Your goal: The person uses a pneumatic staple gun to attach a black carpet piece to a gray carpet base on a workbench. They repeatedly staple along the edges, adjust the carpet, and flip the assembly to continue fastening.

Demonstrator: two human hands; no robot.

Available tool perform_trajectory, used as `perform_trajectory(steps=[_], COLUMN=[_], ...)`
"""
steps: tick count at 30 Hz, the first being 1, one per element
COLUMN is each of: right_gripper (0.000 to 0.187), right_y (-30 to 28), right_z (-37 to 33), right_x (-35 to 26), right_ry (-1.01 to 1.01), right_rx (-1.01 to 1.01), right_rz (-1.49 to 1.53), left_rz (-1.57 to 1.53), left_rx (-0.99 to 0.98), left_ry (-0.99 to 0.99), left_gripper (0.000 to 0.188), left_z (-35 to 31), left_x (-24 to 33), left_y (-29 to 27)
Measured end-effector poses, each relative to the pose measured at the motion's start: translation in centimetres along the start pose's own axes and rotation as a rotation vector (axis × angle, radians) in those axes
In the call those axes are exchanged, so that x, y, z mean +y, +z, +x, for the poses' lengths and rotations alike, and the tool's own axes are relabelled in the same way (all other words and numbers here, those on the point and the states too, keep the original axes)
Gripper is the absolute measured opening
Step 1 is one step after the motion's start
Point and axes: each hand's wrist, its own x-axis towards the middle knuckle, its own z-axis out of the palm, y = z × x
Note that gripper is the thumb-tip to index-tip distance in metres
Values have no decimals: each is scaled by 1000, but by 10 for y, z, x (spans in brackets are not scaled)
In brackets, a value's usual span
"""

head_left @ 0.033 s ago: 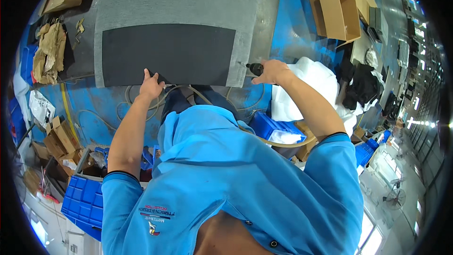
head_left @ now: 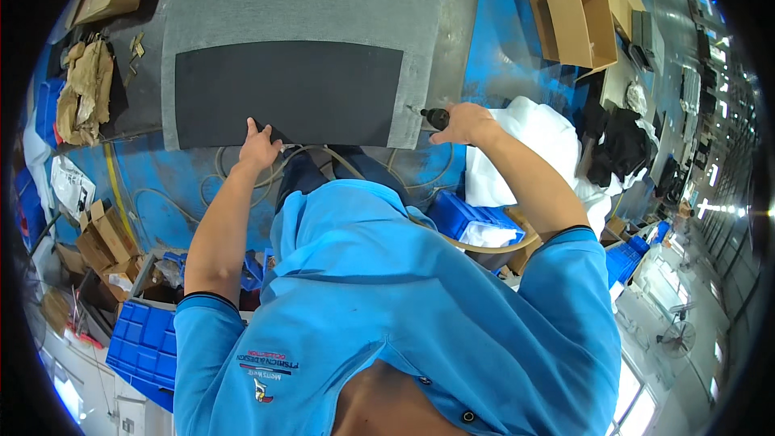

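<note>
A flat black rectangular panel (head_left: 289, 93) lies on a larger grey textured mat (head_left: 303, 4) on the worktable. At the panel's near edge rests my left hand (head_left: 258, 145), its fingers apart and lying on the surface. To the right of the panel, my right hand (head_left: 467, 124) is closed round a black hand tool with a thin tip (head_left: 437, 119). That tip points left, over the mat's right margin beside the panel. My palm hides the rear of the tool.
Tan hoses (head_left: 266, 182) loop below the table's near edge. White padded material (head_left: 537, 149) and a blue bin (head_left: 468, 218) are at my right. An open cardboard box (head_left: 573, 28) stands far right. Crumpled brown paper (head_left: 85, 89) lies left, above a blue crate (head_left: 141, 347).
</note>
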Motion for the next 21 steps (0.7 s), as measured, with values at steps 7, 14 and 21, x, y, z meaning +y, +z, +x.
perform_trajectory(steps=[7,14,21], right_gripper=[75,68,92], right_y=[1,1,-34], right_z=[2,27,-5], right_x=[-19,-26,13], right_ry=[-7,3,63], right_rx=[81,31,105], right_rz=[-90,-156,121], left_rz=[33,26,30], left_rx=[-9,-26,-42], left_ry=[27,-17,-16], left_gripper=[70,70,72], left_z=[1,3,-6], left_x=[-6,6,8], left_y=[2,-2,-3])
